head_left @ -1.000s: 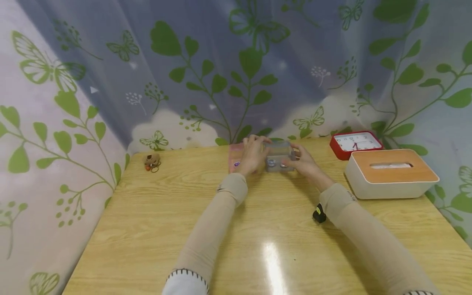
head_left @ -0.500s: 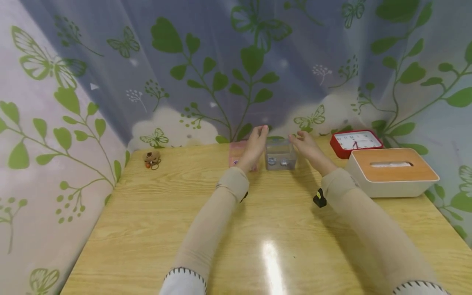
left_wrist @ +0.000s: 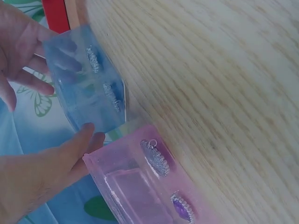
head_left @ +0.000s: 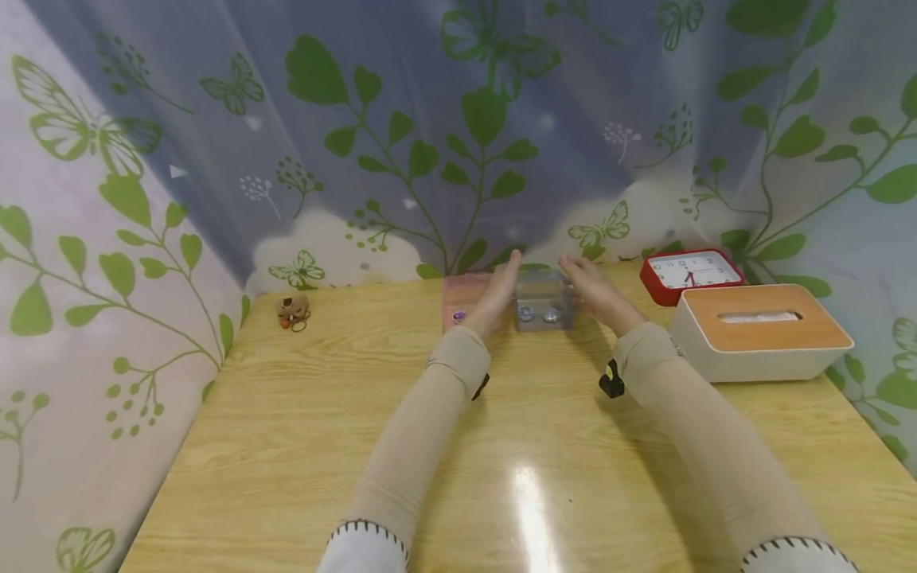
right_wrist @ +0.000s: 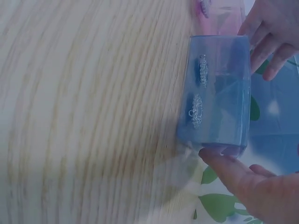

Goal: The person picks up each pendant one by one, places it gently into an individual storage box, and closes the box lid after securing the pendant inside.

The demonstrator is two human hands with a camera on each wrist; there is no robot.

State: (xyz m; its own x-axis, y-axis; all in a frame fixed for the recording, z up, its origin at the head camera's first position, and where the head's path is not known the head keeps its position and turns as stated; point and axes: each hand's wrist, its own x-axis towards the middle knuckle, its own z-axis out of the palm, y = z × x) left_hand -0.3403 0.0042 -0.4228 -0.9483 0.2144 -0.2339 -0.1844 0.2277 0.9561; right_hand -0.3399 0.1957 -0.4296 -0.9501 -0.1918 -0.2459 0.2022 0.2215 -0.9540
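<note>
A clear blue box (head_left: pixel 542 298) with two silvery jewelled ornaments on its front stands at the back of the table. Left of it is a clear pink box (left_wrist: pixel 135 186), also with jewelled ornaments, one bearing a purple gem. My left hand (head_left: pixel 497 293) is between the two boxes with straight fingers, partly covering the pink box in the head view. On the blue box's other side, my right hand (head_left: pixel 596 293) has its fingers extended; in the right wrist view a fingertip (right_wrist: pixel 205 153) meets the box's end. Neither hand is curled round a box.
To the right stand a red-framed clock (head_left: pixel 691 272) and a white tissue box (head_left: pixel 762 338) with a wooden lid. A small brown trinket (head_left: pixel 293 310) with a cord lies at the far left. A patterned curtain (head_left: pixel 401 159) hangs behind the table.
A second ago the right hand gripped the blue box and the left hand's bent fingers were at its left side. Both hands have let go and straightened, then drawn in alongside the box.
</note>
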